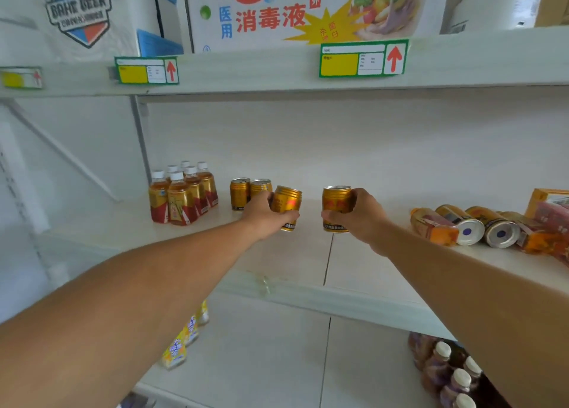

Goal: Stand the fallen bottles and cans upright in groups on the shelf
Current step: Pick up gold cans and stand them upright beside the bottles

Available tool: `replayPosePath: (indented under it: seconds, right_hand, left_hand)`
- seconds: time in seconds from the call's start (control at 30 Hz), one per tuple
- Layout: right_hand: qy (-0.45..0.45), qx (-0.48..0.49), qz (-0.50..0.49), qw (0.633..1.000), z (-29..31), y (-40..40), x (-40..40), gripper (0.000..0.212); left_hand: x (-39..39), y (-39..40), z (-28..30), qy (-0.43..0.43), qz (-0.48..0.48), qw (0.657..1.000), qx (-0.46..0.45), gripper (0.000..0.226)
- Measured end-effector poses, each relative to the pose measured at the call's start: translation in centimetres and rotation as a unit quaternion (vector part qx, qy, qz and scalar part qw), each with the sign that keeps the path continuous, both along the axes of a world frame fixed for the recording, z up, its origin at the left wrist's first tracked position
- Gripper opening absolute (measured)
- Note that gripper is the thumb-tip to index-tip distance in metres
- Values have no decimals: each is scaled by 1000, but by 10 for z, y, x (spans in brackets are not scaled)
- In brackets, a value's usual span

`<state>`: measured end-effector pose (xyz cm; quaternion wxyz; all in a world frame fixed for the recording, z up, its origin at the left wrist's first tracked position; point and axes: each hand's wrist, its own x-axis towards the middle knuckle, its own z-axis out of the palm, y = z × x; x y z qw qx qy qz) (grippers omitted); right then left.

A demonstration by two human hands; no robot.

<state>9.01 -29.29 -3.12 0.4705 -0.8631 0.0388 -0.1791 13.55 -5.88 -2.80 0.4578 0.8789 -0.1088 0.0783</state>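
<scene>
My left hand grips a gold can that tilts slightly right, just above the white shelf. My right hand holds a second gold can upright, a short gap to the right of the first. Behind my left hand two gold cans stand upright side by side. Several tea bottles with white caps stand in a tight group at the far left. On the right, two gold cans lie on their sides with their bottoms facing me, among fallen orange cartons.
An upper shelf with price tags and boxes hangs overhead. An orange box stands at the far right. The lower shelf carries yellow cartons at left and dark bottles with white caps at right.
</scene>
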Motion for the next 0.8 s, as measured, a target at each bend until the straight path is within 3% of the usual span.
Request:
replayPosePath:
  seconds: [0.33,0.8]
  right_hand:
    - [-3,17,63,998,16,36,-14,71]
    - [-6,1,0,1000,0,132,12,58]
  left_hand:
    - [-39,52,2,-15,61,998,-18,68]
    - [8,128,-8,-3,-15,998,-61,74]
